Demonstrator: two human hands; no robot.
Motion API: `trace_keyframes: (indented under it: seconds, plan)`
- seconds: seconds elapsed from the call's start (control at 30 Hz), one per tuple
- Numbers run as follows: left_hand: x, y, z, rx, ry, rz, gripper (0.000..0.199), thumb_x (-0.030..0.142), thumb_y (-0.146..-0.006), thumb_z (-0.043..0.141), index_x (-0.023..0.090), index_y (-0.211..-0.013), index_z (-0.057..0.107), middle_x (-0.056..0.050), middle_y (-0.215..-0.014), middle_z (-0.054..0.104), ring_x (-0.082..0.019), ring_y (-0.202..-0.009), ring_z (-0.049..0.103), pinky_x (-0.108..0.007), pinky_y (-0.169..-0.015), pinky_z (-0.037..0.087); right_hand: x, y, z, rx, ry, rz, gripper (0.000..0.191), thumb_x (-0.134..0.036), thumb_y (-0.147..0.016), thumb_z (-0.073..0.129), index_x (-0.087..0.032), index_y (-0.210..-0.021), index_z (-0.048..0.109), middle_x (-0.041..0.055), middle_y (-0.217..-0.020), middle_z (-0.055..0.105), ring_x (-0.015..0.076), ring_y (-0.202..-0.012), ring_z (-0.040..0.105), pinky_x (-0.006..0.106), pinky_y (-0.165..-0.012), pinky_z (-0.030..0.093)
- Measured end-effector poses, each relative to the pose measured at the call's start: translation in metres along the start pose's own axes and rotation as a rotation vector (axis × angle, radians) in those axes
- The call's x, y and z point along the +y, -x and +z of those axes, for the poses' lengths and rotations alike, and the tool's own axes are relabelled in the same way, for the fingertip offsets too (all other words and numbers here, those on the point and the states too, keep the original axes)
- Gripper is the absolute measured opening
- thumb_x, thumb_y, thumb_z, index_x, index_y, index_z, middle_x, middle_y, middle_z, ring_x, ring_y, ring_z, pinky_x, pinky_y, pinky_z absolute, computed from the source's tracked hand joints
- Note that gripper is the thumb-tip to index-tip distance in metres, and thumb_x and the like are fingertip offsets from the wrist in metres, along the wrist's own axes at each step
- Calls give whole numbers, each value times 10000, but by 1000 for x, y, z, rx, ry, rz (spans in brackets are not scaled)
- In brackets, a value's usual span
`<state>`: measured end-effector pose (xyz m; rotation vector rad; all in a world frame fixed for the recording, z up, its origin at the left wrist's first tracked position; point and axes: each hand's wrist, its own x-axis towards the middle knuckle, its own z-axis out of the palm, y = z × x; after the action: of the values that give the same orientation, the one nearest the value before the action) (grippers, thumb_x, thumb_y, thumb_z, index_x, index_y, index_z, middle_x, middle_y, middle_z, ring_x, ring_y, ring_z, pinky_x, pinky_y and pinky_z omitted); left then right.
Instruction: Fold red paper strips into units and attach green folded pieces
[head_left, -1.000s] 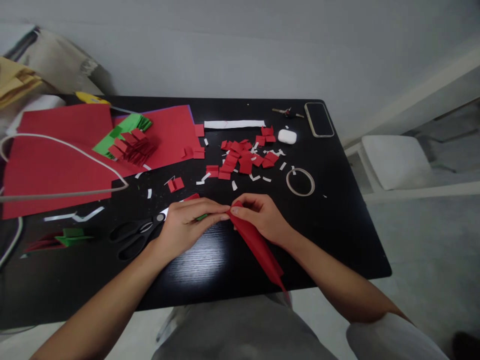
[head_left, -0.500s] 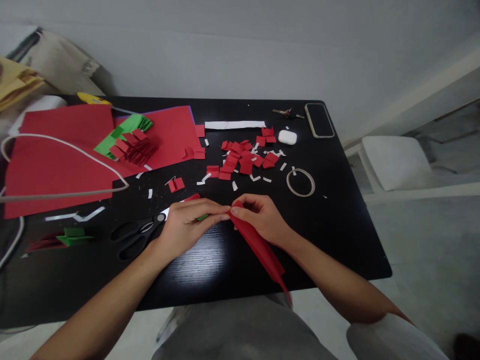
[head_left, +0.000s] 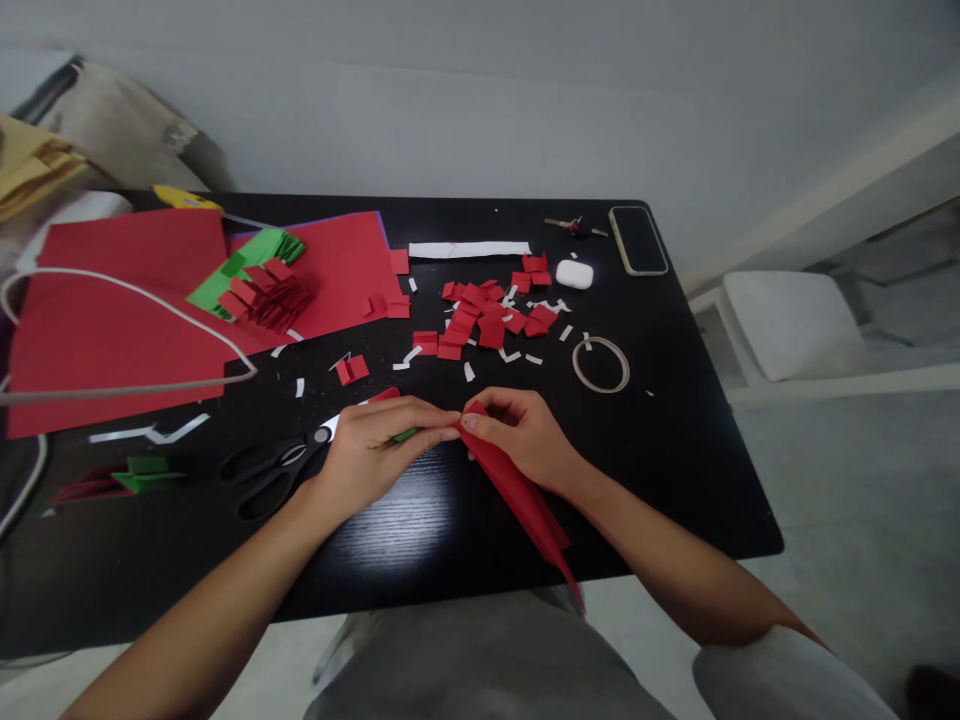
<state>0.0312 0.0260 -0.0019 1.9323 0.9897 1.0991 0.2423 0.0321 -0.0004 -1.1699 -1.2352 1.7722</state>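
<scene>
A long folded red paper strip slants down past the front edge of the black table. My right hand pinches its upper end between thumb and fingers. My left hand is closed too, thumb and fingertips together at the tip of the same strip, meeting my right fingertips. A bit of green paper shows between my left thumb and fingers. Black-handled scissors lie just left of my left hand, their blades partly hidden by it. Folded red paper pieces are heaped beyond both hands among white scraps.
Large red sheets cover the left, with pleated green paper, a yellow cutter and a white cable. At the right are a cable ring, white case, keys and phone.
</scene>
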Motion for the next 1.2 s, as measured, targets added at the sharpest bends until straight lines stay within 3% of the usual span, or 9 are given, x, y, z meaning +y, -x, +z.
trace_keyframes:
  seconds: [0.6,1.2]
  plan:
    - [0,-4,-6,14,-84,30,195,158,-867,812,213,-1055,817,-28,-969,835,-147,-852,787,-215,-796,624,4,-3,-3,66,6,-7,213,-399,-837,779,-200,-814,705,-21,-680,679,135,-601,625,253,-542,473]
    - [-4,1,-1,-14,-65,70,149,145,-913,763,210,-1041,805,-17,-946,827,-134,-831,782,-209,-775,619,4,-2,0,26,33,-21,185,-369,-857,748,-191,-822,711,-17,-671,680,117,-567,574,249,-526,429]
